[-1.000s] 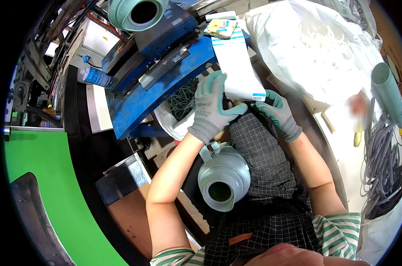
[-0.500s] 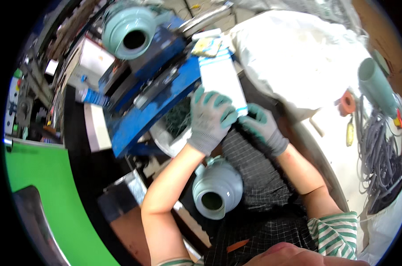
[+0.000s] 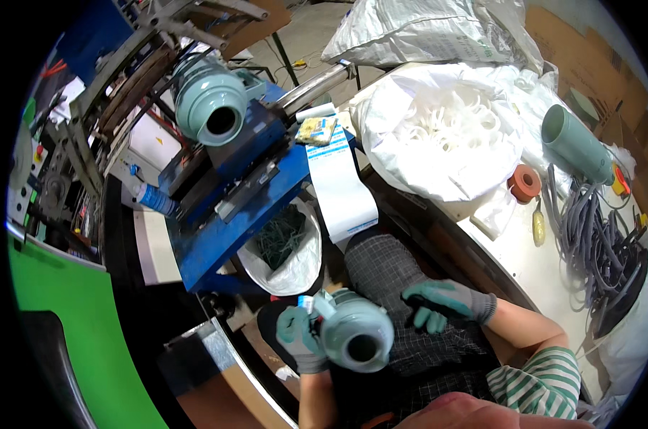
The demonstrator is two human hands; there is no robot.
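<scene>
At my apron's point(image 3: 399, 289) left side, the jug point(image 3: 347, 323) looks light, hard, slippery; its handle point(image 3: 324, 306) seems best to hold. I can't tell what my left hand point(image 3: 300, 338) grips; my right hand point(image 3: 449, 302) is half spread.

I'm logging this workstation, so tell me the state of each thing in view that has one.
Nearer jug: uncovered
Left hand: gloved, curled at the jug's side, grip unclear
Right hand: gloved, partly open, nothing visible in it
Farther jug: uncovered
Large white bag: open, white rings inside
Smaller white bag: open, green strips inside
Label sheet: lower end curled
Grey cords: loosely piled
Bottle: tilted
</scene>
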